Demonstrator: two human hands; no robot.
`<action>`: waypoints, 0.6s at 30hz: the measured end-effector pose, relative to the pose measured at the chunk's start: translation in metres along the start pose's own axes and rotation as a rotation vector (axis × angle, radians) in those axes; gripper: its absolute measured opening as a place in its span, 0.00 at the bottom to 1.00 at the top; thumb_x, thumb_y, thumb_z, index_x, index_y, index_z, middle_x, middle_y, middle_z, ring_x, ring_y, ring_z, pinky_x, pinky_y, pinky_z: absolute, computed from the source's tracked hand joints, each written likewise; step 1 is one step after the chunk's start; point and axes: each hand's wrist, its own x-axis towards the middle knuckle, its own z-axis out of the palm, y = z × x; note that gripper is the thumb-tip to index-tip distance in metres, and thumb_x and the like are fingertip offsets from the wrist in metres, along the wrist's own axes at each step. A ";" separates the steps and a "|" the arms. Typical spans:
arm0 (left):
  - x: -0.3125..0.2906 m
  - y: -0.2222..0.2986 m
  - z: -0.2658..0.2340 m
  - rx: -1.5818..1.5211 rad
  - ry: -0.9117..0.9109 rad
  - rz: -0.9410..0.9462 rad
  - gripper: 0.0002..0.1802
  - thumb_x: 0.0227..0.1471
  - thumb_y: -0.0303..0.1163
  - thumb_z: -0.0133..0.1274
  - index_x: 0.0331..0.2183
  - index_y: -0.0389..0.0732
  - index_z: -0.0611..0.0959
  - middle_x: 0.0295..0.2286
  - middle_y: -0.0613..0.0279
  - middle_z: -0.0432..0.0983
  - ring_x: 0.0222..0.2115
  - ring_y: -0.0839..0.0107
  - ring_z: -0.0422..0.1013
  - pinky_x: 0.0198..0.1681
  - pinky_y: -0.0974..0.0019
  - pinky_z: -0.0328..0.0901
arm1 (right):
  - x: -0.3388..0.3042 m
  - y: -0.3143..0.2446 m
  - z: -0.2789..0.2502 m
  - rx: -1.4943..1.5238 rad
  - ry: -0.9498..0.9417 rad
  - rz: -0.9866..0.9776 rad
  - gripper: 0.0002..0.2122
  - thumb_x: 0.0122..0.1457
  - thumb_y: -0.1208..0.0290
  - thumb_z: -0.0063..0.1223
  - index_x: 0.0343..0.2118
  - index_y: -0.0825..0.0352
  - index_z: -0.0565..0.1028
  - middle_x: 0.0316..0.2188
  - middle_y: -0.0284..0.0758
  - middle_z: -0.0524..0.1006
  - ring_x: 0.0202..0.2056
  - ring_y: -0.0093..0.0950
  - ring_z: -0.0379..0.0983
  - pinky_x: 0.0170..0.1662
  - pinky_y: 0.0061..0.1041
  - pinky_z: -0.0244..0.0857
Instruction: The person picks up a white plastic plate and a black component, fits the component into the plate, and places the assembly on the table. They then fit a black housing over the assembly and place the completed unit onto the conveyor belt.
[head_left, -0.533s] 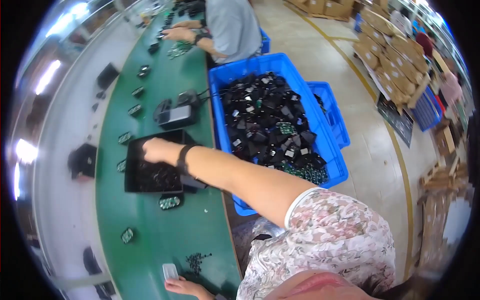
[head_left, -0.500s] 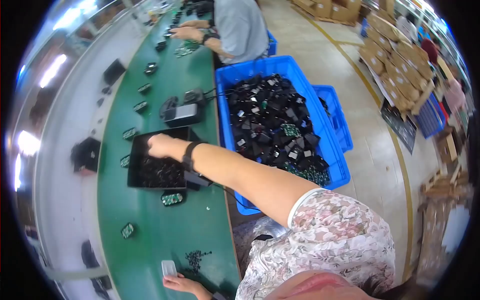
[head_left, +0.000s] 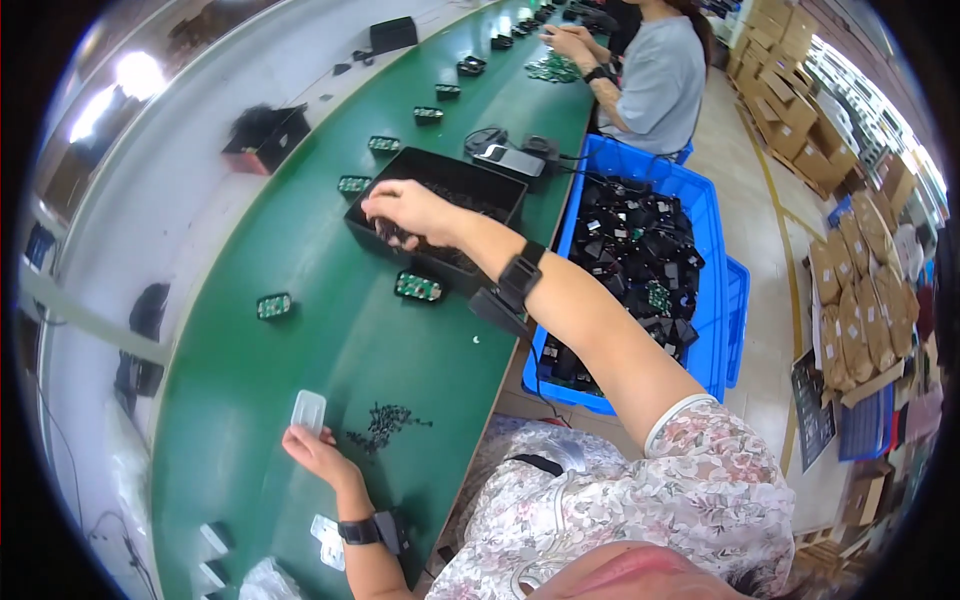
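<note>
My right hand (head_left: 408,210) is over the black open box (head_left: 478,178), its fingers curled round a clump of small dark parts (head_left: 392,232). More of these small parts lie inside the box; what exactly they are is too small to make out. At the near left, my left hand (head_left: 318,452) grips a small translucent white plastic tray (head_left: 309,408) by its lower end. Just right of that tray, a loose pile of tiny black pieces (head_left: 385,424) lies on the green table (head_left: 250,380).
Black-cased circuit boards, such as one board (head_left: 418,287), stand in a line along the table. A blue crate (head_left: 722,290) full of black parts stands right of the table edge. Further up, a co-worker (head_left: 655,85) handles parts. White pieces (head_left: 328,540) and a plastic bag (head_left: 270,580) lie nearby.
The view has swung, so the table appears turned and shifted. My right hand has lifted from inside the box with dark parts in its fingers. My left hand still has the tray.
</note>
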 end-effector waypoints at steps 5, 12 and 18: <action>0.003 -0.001 0.000 -0.039 0.020 0.012 0.14 0.61 0.40 0.38 0.36 0.38 0.65 0.25 0.62 0.66 0.19 0.79 0.61 0.21 0.78 0.57 | -0.026 0.041 0.071 -0.125 -0.130 0.047 0.10 0.57 0.62 0.51 0.28 0.64 0.71 0.17 0.28 0.70 0.14 0.17 0.63 0.12 0.19 0.55; 0.003 0.002 0.004 -0.066 0.017 0.021 0.14 0.61 0.41 0.38 0.36 0.38 0.65 0.24 0.63 0.66 0.18 0.81 0.61 0.18 0.80 0.55 | -0.052 0.115 0.112 -0.858 0.103 -0.388 0.09 0.54 0.62 0.48 0.31 0.62 0.69 0.31 0.42 0.70 0.30 0.43 0.71 0.34 0.40 0.66; 0.005 -0.009 -0.001 -0.026 0.039 0.045 0.13 0.61 0.39 0.38 0.37 0.38 0.65 0.26 0.61 0.65 0.20 0.78 0.63 0.19 0.78 0.58 | -0.066 0.136 0.125 -1.146 0.197 -0.529 0.11 0.48 0.64 0.55 0.32 0.62 0.71 0.32 0.39 0.69 0.32 0.38 0.72 0.31 0.36 0.69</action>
